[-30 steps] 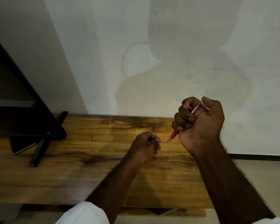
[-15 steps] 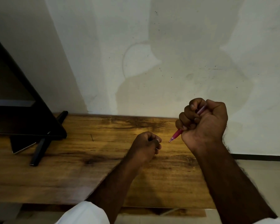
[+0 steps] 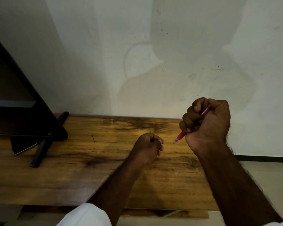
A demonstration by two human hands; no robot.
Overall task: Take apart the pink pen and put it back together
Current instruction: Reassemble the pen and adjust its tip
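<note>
My right hand (image 3: 207, 126) is clenched in a fist around the pink pen (image 3: 180, 137), held above the right part of the wooden table (image 3: 72, 168). The pen's tip sticks out below the fist and points down-left; its darker top end shows between thumb and forefinger. My left hand (image 3: 148, 146) rests on the table just left of the tip, fingers curled shut. A thin pale sliver shows at its fingertips; I cannot tell what it is. The two hands are apart.
A black monitor (image 3: 20, 111) on a black stand (image 3: 41, 149) fills the left side, with a dark phone-like slab (image 3: 21, 147) lying under it. A white wall rises right behind the table. The table's right edge lies under my right forearm; pale floor beyond.
My right hand with the pen has drifted slightly right and a little down. The left hand has stayed where it was.
</note>
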